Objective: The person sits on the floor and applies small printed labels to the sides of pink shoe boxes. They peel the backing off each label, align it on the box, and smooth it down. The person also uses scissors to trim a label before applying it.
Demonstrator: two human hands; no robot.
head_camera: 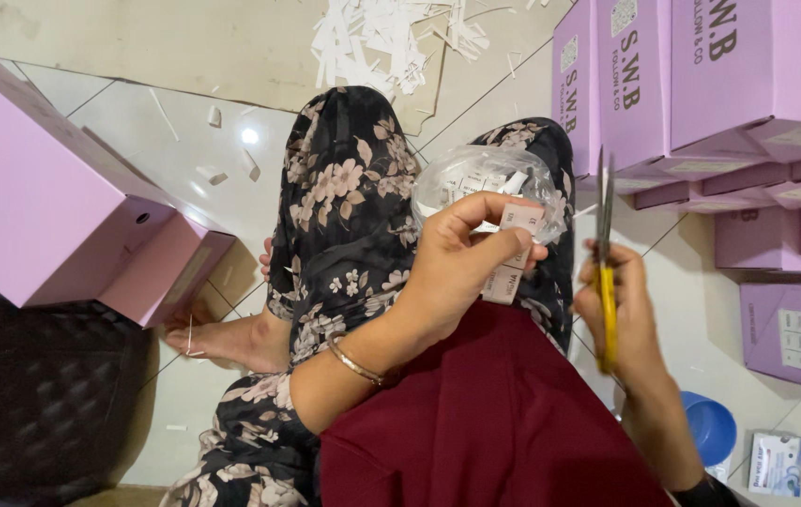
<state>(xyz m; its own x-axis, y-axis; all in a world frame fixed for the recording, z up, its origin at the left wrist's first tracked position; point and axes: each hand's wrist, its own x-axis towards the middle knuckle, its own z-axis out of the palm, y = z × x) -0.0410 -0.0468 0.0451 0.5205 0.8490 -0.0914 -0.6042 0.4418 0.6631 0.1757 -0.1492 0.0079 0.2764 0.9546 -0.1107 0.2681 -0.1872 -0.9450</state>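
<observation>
My left hand (461, 258) pinches a label strip (513, 249), hanging lengthwise. My right hand (621, 314) grips upright yellow-handled scissors (605, 253) just beside it.

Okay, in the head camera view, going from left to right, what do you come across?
Lilac box → bare foot → left hand with label strip → right hand with yellow-handled scissors → stacked lilac boxes.

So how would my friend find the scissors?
Start at the stack of lilac boxes on the right, then drop to the right hand just below. The scissors stand upright in it, with a yellow handle and thin grey blades, the only yellow thing around.
</observation>
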